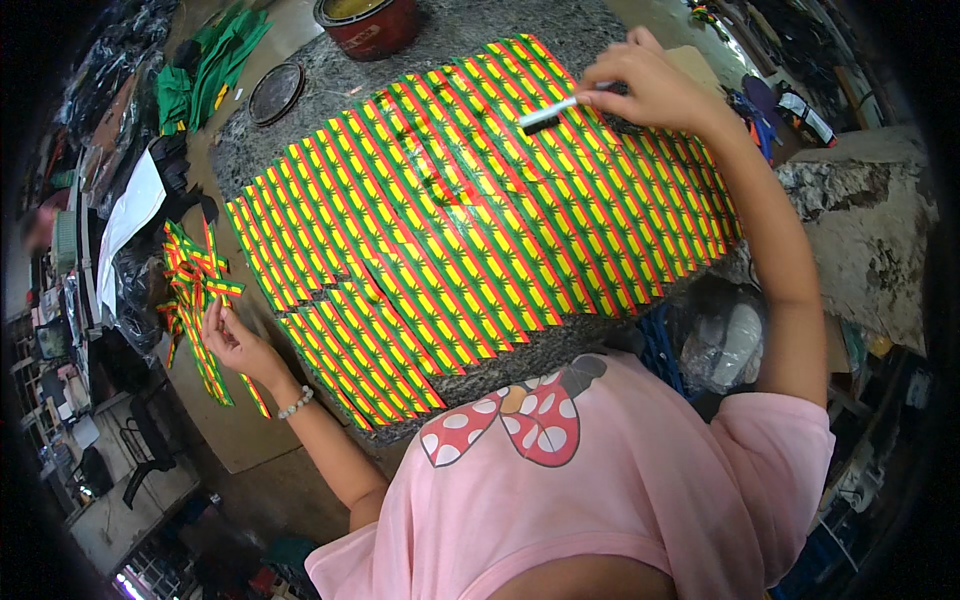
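Two bare hands out front of a pink T-shirt [560, 470] w/ a bow print. L hand [238, 345], beaded bracelet at wrist, is by the loose strips [195, 275], fingers curled; can't tell if it's pinching one. Just beyond the shirt, striped strips [440, 230] (red/yel/grn, dark leaf motif) lie side by side on a grey slab [480, 367], some w/ a wet shine. R hand [650, 85] is clamped on a brush [552, 113], dark bristles over the strips' far part. Farther: round lid [277, 94], red pot [372, 35] w/ yellowish contents.
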Demonstrator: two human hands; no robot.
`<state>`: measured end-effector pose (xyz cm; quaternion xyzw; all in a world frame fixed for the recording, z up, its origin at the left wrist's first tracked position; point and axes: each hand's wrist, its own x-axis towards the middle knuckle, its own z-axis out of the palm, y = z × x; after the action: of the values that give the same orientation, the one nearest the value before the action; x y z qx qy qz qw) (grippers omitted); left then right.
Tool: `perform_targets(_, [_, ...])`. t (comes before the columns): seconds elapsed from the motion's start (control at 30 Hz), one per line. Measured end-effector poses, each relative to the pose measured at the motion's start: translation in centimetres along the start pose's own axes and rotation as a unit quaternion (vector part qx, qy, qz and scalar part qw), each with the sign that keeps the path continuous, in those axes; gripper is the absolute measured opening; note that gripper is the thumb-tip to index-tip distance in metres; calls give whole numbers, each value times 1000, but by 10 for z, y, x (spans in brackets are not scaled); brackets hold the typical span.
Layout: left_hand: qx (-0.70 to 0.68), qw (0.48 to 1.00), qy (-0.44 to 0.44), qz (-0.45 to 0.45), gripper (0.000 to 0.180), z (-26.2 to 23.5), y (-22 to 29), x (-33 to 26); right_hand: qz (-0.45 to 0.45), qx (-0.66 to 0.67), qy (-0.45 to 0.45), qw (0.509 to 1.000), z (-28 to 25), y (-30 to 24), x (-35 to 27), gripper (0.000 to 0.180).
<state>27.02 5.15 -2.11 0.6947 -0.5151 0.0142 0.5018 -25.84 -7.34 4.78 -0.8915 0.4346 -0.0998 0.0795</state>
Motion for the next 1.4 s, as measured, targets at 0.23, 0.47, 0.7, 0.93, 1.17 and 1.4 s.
perform_targets(0.23, [-2, 1000, 5, -11, 25, 0, -1, -1, -82, -157, 138, 974, 20, 1, 19, 16])
perform_targets(0.47, [-44, 999, -11, -19, 25, 2, -5, 2, -70, -97, -8, 993, 3, -28, -57, 13])
perform_targets(0.7, [-42, 999, 0, -20, 24, 1, -4, -2, 9, 74, 72, 995, 6, -8, -14, 19])
perform_targets(0.93, [-24, 999, -1, -23, 24, 0, 1, -1, -8, 24, -47, 999, 12, -28, -35, 15])
perform_targets(1.17, [-24, 1000, 0, -13, 24, 4, 4, 2, -37, 286, 2, 957, -30, -17, 25, 14])
perform_targets(1.4, [-25, 998, 22, -57, 23, -2, 6, -1, 114, -123, 49, 985, -64, -45, 207, 18])
